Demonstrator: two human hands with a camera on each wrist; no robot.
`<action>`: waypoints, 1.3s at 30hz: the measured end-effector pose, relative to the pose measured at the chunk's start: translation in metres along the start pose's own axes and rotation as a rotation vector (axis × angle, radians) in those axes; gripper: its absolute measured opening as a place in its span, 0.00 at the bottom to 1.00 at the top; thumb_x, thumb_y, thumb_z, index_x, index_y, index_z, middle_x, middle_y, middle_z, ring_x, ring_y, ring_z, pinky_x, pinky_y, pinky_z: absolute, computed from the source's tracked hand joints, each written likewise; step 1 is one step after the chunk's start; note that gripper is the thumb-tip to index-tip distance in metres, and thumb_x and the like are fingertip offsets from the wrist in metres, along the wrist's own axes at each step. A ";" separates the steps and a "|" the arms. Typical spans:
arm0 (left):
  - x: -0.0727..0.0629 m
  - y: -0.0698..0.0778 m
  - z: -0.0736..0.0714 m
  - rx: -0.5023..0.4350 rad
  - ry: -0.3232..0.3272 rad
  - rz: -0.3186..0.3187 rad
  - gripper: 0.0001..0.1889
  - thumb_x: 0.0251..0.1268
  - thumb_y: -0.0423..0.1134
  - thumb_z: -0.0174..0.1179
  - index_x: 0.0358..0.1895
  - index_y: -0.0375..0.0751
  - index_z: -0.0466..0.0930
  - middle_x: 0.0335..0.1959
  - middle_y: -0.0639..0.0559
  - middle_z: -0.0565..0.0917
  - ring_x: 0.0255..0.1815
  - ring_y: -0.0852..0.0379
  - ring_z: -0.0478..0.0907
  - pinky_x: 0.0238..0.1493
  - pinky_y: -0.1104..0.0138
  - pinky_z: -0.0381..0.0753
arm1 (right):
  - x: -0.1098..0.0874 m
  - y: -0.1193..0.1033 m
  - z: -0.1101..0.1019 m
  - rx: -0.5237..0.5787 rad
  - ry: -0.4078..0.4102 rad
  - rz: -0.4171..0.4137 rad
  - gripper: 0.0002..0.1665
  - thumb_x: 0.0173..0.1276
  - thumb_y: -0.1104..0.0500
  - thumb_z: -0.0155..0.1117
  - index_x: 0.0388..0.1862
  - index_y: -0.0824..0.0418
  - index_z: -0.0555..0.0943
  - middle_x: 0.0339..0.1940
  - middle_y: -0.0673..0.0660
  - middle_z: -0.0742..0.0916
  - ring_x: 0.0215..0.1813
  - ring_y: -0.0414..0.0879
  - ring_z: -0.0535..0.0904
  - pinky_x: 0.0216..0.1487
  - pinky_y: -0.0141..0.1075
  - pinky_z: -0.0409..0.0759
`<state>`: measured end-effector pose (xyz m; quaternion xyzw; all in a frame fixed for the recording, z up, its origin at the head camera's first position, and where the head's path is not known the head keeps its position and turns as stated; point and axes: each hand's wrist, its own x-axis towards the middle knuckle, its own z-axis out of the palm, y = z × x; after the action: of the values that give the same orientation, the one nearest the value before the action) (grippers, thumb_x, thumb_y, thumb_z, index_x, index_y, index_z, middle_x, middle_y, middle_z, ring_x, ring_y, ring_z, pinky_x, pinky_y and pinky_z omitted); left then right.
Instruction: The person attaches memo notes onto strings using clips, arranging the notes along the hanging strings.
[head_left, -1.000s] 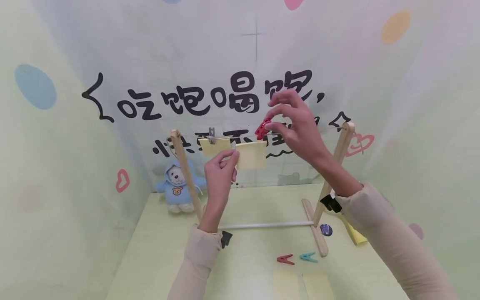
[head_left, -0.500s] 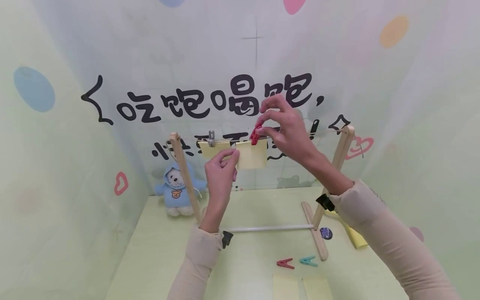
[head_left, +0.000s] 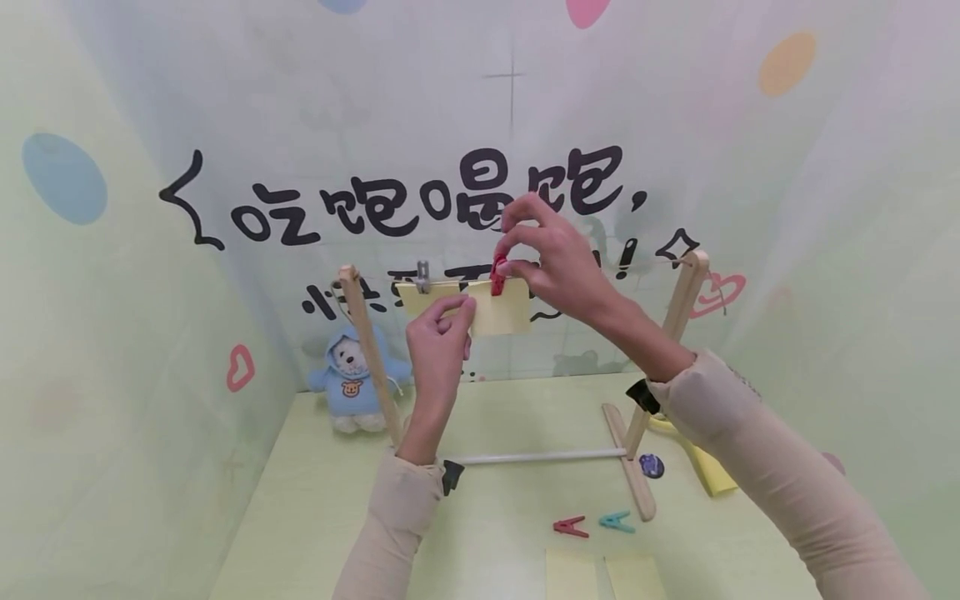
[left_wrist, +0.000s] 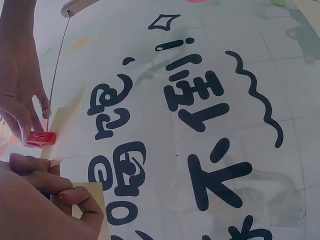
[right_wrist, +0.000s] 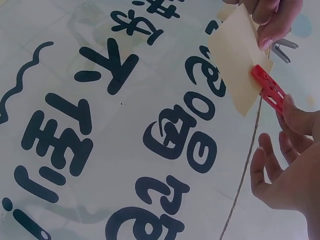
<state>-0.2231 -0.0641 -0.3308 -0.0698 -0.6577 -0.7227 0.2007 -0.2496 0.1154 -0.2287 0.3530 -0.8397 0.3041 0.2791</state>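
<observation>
Between thumb and fingertips, my left hand [head_left: 438, 342] pinches the upper left edge of a yellow paper note [head_left: 504, 312] at the string [right_wrist: 254, 122]. My right hand [head_left: 558, 262] holds a red clothespin [right_wrist: 269, 87] by its handle end. The pin's jaws sit over the note's top edge, near its middle, as the right wrist view shows. Left of it, a second yellow note [head_left: 411, 298] hangs from the string by a grey clothespin [head_left: 423, 277]; my left hand partly covers that note.
The string spans two wooden posts [head_left: 678, 300]. On the table [head_left: 480, 517] lie a red clothespin [head_left: 571, 527], a teal clothespin [head_left: 617, 522], two yellow notes [head_left: 572, 575], a dark round badge [head_left: 652, 466] and a yellow item [head_left: 712, 468]. A blue-hooded plush bear [head_left: 352, 383] sits behind the left post.
My right hand has moved left and slightly down, bringing the red clothespin from above the note's right part onto its top edge. My left hand has stayed nearly still on the note.
</observation>
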 end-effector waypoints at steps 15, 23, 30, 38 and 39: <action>0.001 -0.001 -0.003 0.004 -0.005 0.002 0.12 0.81 0.38 0.68 0.52 0.31 0.91 0.12 0.60 0.73 0.15 0.64 0.68 0.19 0.72 0.60 | 0.001 0.001 -0.002 0.001 -0.118 0.072 0.11 0.68 0.67 0.80 0.48 0.70 0.91 0.58 0.63 0.79 0.66 0.59 0.76 0.71 0.54 0.76; -0.001 -0.001 -0.003 0.014 -0.009 -0.002 0.11 0.81 0.37 0.67 0.52 0.31 0.90 0.12 0.60 0.74 0.14 0.63 0.68 0.18 0.72 0.58 | -0.001 0.004 -0.002 0.041 -0.130 0.059 0.14 0.68 0.68 0.80 0.52 0.71 0.90 0.61 0.65 0.80 0.67 0.61 0.76 0.72 0.54 0.76; -0.001 -0.003 -0.001 0.042 -0.005 -0.025 0.12 0.82 0.39 0.67 0.52 0.32 0.90 0.12 0.59 0.74 0.15 0.61 0.69 0.18 0.72 0.57 | -0.009 0.008 -0.010 0.067 -0.123 0.068 0.18 0.71 0.66 0.79 0.58 0.68 0.89 0.66 0.65 0.81 0.72 0.60 0.75 0.72 0.56 0.76; -0.002 -0.009 -0.001 0.055 0.002 -0.042 0.12 0.82 0.39 0.66 0.53 0.32 0.91 0.12 0.60 0.74 0.15 0.61 0.69 0.17 0.72 0.55 | -0.043 0.009 -0.029 0.086 0.050 0.036 0.15 0.72 0.70 0.76 0.56 0.68 0.89 0.66 0.65 0.83 0.67 0.59 0.81 0.66 0.44 0.76; -0.003 -0.010 -0.001 0.056 0.002 -0.040 0.12 0.82 0.39 0.66 0.53 0.32 0.91 0.12 0.60 0.74 0.15 0.62 0.69 0.17 0.72 0.55 | -0.047 0.008 -0.033 0.084 0.076 0.021 0.15 0.71 0.71 0.76 0.56 0.69 0.89 0.66 0.66 0.83 0.65 0.59 0.82 0.65 0.40 0.75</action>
<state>-0.2239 -0.0645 -0.3411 -0.0500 -0.6787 -0.7080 0.1887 -0.2190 0.1630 -0.2420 0.3439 -0.8184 0.3552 0.2928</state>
